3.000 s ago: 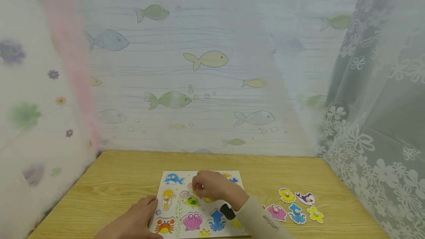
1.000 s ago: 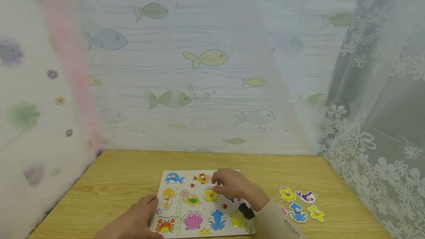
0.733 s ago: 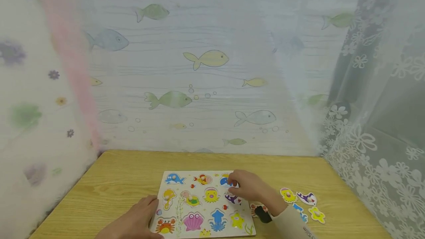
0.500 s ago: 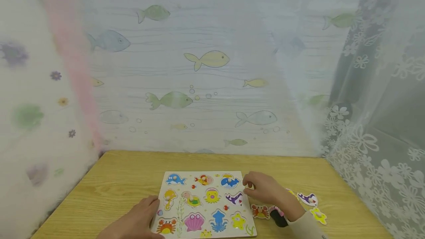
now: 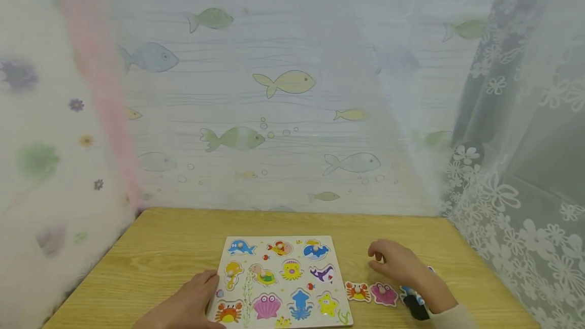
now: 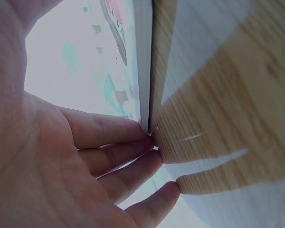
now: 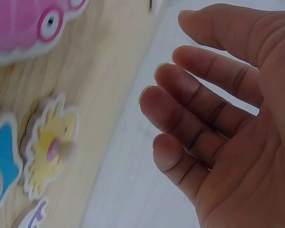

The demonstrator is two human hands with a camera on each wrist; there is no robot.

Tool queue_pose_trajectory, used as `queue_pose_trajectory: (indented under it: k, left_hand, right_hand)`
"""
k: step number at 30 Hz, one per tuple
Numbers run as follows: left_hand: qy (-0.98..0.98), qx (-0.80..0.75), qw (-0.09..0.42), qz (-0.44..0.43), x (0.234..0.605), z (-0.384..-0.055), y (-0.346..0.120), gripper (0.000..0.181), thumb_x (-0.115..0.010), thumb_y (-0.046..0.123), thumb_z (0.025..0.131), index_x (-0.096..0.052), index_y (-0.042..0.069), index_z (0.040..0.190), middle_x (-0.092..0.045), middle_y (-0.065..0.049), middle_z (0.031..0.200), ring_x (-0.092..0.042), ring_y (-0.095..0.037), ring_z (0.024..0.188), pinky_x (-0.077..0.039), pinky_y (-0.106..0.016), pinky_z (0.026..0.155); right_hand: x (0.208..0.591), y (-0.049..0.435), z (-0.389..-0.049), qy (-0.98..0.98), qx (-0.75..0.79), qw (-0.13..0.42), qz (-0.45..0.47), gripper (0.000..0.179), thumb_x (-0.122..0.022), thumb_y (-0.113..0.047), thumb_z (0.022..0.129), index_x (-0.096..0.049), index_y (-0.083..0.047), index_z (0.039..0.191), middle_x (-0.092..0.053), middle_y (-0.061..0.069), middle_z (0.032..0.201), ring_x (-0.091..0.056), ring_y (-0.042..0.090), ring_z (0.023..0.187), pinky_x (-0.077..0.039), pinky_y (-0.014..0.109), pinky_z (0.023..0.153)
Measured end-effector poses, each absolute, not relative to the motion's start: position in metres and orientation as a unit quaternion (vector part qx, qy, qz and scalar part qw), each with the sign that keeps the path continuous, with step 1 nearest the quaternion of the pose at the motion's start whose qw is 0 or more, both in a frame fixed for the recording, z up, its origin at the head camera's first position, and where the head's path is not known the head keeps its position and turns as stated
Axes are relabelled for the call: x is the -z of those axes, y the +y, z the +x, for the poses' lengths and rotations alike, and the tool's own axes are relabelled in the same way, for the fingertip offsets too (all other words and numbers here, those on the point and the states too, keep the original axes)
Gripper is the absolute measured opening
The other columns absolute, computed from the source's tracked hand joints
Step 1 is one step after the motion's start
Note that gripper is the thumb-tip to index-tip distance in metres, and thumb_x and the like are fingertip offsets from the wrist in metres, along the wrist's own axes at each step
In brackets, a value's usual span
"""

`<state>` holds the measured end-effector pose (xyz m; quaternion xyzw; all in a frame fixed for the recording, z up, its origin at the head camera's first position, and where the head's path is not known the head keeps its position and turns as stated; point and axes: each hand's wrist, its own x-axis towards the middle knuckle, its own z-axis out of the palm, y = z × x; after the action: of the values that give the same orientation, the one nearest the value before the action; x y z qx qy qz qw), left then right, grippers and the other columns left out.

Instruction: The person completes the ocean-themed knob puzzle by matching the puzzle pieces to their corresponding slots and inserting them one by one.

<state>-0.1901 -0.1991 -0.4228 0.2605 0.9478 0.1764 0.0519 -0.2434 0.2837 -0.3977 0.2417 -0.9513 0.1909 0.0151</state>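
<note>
Along the left edge of a white sea-animal puzzle board [image 5: 285, 291], my left hand [image 5: 194, 296] rests with fingers extended; its fingertips [image 6: 168, 192] touch the table and the board's side in the left wrist view. My right hand [image 5: 395, 263] hovers right of the board, fingers loosely bent, holding nothing. Knobbed pieces sit in the board: a fish [image 5: 280, 248], a spouting whale [image 5: 316, 251], a seahorse [image 5: 232, 274], a turtle [image 5: 263, 274] and a blue dolphin-like one [image 5: 241, 247]. Near my right hand lies a yellow octopus piece [image 7: 52, 147], hidden in the head view.
Loose crab [image 5: 358, 292] and pink shell [image 5: 384, 294] pieces lie right of the board. A blue squid piece [image 5: 405, 291] is partly covered by my right wrist, which wears a black device [image 5: 415, 306]. A fish-print curtain [image 5: 292, 176] hangs behind the wooden table [image 5: 173, 237].
My right hand has moved from over the board's upper middle, where the fish piece now shows in place, rightward to the loose pieces. My left hand has stayed at the board's edge.
</note>
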Motion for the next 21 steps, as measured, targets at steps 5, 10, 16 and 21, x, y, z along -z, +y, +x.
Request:
queue_pose_trajectory:
  k: [5,10,16,21]
  left_hand:
    - [0.946,-0.181,0.047,0.264,0.423,-0.19,-0.2,0.108,-0.071,0.074,0.063,-0.045,-0.004,0.134,-0.046,-0.013,0.13,-0.044,-0.032,0.116,-0.039,-0.056,0.093]
    - [0.948,-0.184,0.058,0.252,0.422,-0.19,-0.199,0.111,-0.07,0.075,0.062,-0.044,-0.005,0.135,-0.046,-0.014,0.132,-0.043,-0.032,0.117,-0.038,-0.058,0.094]
    - [0.949,-0.184,0.065,0.248,0.421,-0.189,-0.199,0.112,-0.07,0.075,0.062,-0.044,-0.006,0.135,-0.046,-0.015,0.132,-0.043,-0.033,0.117,-0.037,-0.059,0.094]
    - [0.95,-0.177,0.059,0.251,0.422,-0.189,-0.199,0.11,-0.07,0.075,0.063,-0.045,-0.005,0.133,-0.046,-0.014,0.13,-0.044,-0.032,0.115,-0.038,-0.058,0.093]
  right_hand:
    - [0.402,0.303,-0.246,-0.957,-0.189,0.018,0.22,0.013,-0.068,-0.019,0.088,-0.065,-0.011,0.098,-0.053,-0.01,0.083,-0.048,0.005,0.072,-0.043,0.03,0.061]
    - [0.404,0.318,-0.246,-0.96,-0.199,0.01,0.199,0.016,-0.069,-0.019,0.088,-0.065,-0.009,0.099,-0.055,-0.007,0.084,-0.049,0.009,0.073,-0.044,0.033,0.063]
    - [0.406,0.329,-0.246,-0.959,-0.214,0.0,0.186,0.02,-0.069,-0.02,0.087,-0.064,-0.006,0.101,-0.056,-0.002,0.087,-0.05,0.015,0.077,-0.044,0.036,0.065]
    - [0.409,0.333,-0.248,-0.957,-0.223,-0.019,0.188,0.017,-0.067,-0.017,0.088,-0.065,-0.006,0.101,-0.054,-0.001,0.087,-0.049,0.016,0.076,-0.044,0.036,0.064]
